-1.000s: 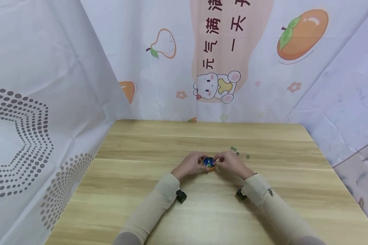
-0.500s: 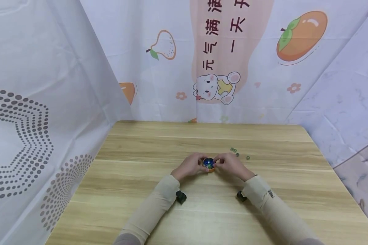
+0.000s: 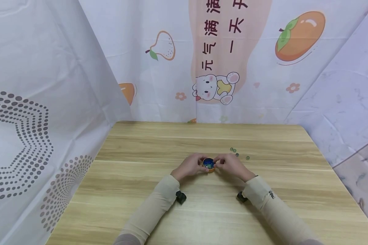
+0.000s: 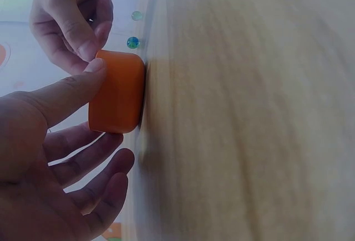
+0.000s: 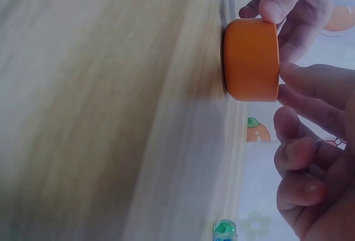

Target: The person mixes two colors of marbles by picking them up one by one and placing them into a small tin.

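A small orange bowl (image 3: 211, 170) with a blue inside stands on the wooden table, with some green glassy pieces in it. My left hand (image 3: 190, 165) grips the bowl by its side; in the left wrist view its thumb presses the orange wall (image 4: 119, 94) near the rim and fingers lie under the far side. My right hand (image 3: 231, 165) is at the bowl's right rim, thumb and forefinger tips close to the opening. In the right wrist view its other fingers (image 5: 302, 155) are curled. Whether anything is between those fingertips is hidden by the bowl.
Several green-blue glass marbles (image 3: 247, 158) lie on the table (image 3: 159, 136) behind and right of the bowl; one marble (image 5: 224, 229) shows low in the right wrist view. A printed curtain (image 3: 159, 78) hangs along the table's back edge.
Both hands stay at the bowl, nearly still. The right fingertips shift only slightly at the rim, and the green in the bowl looks a little different. The loose marbles keep their places.
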Action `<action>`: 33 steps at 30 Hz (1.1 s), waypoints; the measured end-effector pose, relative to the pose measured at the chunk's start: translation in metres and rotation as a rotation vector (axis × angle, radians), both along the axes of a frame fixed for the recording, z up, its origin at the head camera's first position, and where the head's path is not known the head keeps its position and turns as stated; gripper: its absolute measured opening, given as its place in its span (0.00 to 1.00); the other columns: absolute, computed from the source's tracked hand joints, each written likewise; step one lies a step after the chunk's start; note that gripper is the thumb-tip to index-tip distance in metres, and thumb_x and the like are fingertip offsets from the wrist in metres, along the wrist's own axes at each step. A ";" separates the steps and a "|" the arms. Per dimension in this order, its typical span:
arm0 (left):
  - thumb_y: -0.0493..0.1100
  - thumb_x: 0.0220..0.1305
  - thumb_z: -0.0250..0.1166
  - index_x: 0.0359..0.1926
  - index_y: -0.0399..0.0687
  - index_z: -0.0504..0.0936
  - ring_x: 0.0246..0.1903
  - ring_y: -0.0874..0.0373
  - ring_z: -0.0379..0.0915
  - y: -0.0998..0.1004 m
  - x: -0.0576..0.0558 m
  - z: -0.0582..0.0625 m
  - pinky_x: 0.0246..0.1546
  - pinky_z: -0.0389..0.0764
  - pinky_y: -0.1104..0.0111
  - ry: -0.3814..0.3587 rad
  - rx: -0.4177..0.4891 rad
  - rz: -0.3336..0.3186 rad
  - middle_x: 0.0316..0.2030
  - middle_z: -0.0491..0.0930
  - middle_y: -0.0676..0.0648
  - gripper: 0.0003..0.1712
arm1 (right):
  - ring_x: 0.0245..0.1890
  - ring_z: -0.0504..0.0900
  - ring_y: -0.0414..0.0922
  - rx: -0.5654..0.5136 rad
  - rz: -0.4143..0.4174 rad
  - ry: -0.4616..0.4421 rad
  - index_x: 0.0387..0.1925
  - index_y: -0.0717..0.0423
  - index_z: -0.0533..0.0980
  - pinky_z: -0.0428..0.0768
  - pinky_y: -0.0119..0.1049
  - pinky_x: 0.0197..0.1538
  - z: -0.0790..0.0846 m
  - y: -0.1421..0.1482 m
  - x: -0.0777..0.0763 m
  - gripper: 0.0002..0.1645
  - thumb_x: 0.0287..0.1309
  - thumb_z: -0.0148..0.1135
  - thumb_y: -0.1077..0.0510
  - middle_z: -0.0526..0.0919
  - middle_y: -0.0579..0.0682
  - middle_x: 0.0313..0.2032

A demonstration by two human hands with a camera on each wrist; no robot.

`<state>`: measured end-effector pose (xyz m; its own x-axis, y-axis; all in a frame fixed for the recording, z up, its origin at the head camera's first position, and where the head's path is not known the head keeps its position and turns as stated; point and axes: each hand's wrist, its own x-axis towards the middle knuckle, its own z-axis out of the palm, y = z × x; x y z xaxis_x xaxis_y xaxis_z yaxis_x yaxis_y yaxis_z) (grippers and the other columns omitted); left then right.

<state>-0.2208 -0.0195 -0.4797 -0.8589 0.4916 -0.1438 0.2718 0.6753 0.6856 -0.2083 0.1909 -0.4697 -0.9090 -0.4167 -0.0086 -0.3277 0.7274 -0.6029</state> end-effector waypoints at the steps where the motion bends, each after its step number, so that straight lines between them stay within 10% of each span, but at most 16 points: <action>1: 0.48 0.55 0.74 0.58 0.54 0.79 0.43 0.61 0.75 0.000 0.000 0.000 0.46 0.76 0.67 0.001 -0.002 -0.001 0.47 0.81 0.52 0.28 | 0.24 0.72 0.38 -0.004 -0.002 -0.001 0.42 0.53 0.84 0.70 0.31 0.28 0.001 0.000 0.000 0.09 0.60 0.66 0.57 0.81 0.45 0.26; 33: 0.49 0.56 0.73 0.61 0.51 0.77 0.45 0.60 0.75 -0.001 0.001 0.001 0.48 0.76 0.65 -0.011 -0.010 0.007 0.49 0.80 0.51 0.31 | 0.28 0.76 0.41 -0.002 -0.118 0.017 0.47 0.61 0.82 0.74 0.36 0.34 0.009 0.046 -0.006 0.16 0.62 0.64 0.55 0.84 0.53 0.31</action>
